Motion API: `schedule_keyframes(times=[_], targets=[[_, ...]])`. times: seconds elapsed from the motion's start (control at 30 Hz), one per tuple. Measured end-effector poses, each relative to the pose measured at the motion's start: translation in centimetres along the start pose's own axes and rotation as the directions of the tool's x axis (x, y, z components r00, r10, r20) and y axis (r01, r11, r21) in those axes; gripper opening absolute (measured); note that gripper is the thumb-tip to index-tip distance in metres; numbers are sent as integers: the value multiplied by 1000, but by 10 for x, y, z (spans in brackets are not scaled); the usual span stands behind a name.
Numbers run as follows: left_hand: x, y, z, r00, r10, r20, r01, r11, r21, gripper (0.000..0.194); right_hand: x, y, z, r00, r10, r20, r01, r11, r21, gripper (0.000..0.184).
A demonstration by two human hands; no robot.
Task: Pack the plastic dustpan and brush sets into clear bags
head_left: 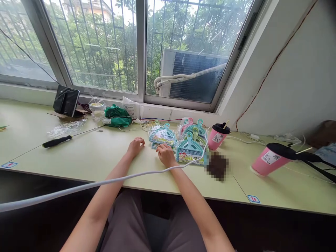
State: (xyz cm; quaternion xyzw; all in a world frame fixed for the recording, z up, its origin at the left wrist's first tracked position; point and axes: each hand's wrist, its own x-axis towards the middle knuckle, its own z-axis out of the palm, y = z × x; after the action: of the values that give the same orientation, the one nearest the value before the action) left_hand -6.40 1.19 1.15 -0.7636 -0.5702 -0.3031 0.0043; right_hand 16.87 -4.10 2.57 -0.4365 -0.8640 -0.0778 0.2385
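My left hand [135, 146] rests on the table with loosely bent fingers, and nothing shows in it. My right hand [166, 154] lies at the near edge of a small stack of bagged dustpan-and-brush sets [163, 135], fingers slightly spread; whether the fingertips touch the bags I cannot tell. Just right of that hand sits another group of bagged sets, with a blue dustpan-and-brush set [191, 149] in front. Behind it are a green-handled set [195, 133] and a pink one [188, 122], partly hidden. All are in clear plastic with printed cards.
A white cable [105, 182] crosses over my forearms. Pink cups [217, 137] with black lids stand right. Left are a screwdriver [57, 141], a dark tablet [66, 100], green bags [117, 116] and clear plastic [67, 127]. The table edge [225, 197] runs before my lap.
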Motion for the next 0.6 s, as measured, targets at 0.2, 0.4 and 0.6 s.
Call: schedule_keyframes(times=[0.2, 0.4, 0.6], targets=[[-1, 6, -5, 1000, -6, 22, 6, 1000, 20, 19, 19, 23, -4, 963, 259, -76, -268, 951, -153, 45], [-1, 2, -7, 1000, 7, 1, -7, 998, 62, 19, 43, 35, 7, 955, 261, 142, -232, 954, -191, 44], [3, 0, -9, 995, -16, -100, 25, 996, 86, 21, 47, 23, 17, 971, 207, 116, -177, 957, -231, 35]])
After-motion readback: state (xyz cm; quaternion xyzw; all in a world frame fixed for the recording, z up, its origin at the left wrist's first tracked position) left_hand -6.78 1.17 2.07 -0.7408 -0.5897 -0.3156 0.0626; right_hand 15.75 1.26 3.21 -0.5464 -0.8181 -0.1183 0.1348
